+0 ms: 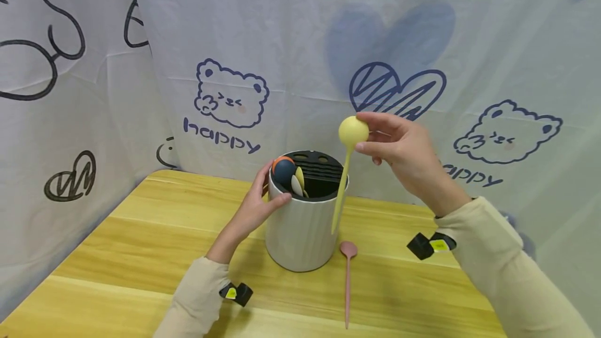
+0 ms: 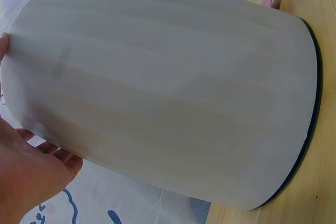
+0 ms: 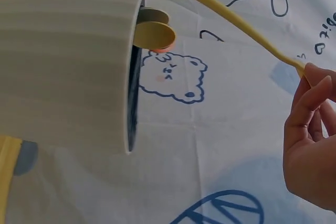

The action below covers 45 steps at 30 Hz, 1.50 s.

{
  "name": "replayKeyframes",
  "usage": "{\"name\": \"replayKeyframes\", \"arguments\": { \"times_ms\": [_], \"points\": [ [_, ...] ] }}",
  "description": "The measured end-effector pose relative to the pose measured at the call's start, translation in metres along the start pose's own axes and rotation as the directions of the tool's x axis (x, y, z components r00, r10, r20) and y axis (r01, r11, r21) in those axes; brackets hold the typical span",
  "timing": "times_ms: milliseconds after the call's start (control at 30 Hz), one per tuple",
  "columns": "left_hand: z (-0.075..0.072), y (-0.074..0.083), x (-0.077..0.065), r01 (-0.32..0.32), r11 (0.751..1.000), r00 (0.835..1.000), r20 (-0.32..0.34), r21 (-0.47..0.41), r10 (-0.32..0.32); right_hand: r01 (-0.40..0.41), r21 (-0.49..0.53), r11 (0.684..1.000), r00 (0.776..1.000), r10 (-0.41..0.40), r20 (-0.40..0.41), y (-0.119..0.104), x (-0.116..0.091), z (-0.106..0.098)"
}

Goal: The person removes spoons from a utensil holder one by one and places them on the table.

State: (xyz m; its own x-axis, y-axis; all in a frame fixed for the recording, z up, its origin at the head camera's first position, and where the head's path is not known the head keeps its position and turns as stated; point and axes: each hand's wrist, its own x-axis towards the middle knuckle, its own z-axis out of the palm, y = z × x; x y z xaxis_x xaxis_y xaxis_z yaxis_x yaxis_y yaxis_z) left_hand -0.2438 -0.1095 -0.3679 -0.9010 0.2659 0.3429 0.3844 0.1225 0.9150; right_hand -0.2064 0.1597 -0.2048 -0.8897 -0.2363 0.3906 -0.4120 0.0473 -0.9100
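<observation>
My right hand (image 1: 407,146) pinches a yellow spoon (image 1: 353,131) by its round bowl, raised above the right side of a white ribbed utensil holder (image 1: 300,233). The spoon's thin handle hangs down in front of the holder's right edge. On the holder's left side my left hand (image 1: 253,207) grips it near the rim, thumb in front; its fingers reach round behind. Inside, a dark blue round-headed utensil (image 1: 284,171), an orange-edged one behind it, and smaller white and yellow spoon heads (image 3: 155,35) lean at the left.
A pink spoon (image 1: 348,275) lies on the wooden table (image 1: 117,254), right of the holder, handle towards me. The holder has a black slotted insert (image 1: 319,168) at its back. A white cloth (image 1: 300,40) with bear and heart drawings hangs behind the table.
</observation>
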Motion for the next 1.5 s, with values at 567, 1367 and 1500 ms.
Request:
{"name": "replayKeyframes", "arguments": {
  "times_ms": [567,1367,1500],
  "points": [
    [0.0,0.001,0.002,0.011,1.0,1.0,-0.002,0.0,-0.011,-0.246,0.078,0.966,0.969,0.248,-0.004,0.06,-0.02,-0.014],
    [-0.001,0.001,0.006,-0.007,1.0,1.0,0.014,-0.008,0.007,-0.367,0.156,0.917,0.927,0.374,-0.02,0.096,-0.04,-0.02],
    [-0.001,0.001,0.004,-0.003,1.0,1.0,0.017,-0.012,0.003,-0.39,0.135,0.911,0.919,0.395,-0.011,0.101,-0.044,-0.02]
  ]
}}
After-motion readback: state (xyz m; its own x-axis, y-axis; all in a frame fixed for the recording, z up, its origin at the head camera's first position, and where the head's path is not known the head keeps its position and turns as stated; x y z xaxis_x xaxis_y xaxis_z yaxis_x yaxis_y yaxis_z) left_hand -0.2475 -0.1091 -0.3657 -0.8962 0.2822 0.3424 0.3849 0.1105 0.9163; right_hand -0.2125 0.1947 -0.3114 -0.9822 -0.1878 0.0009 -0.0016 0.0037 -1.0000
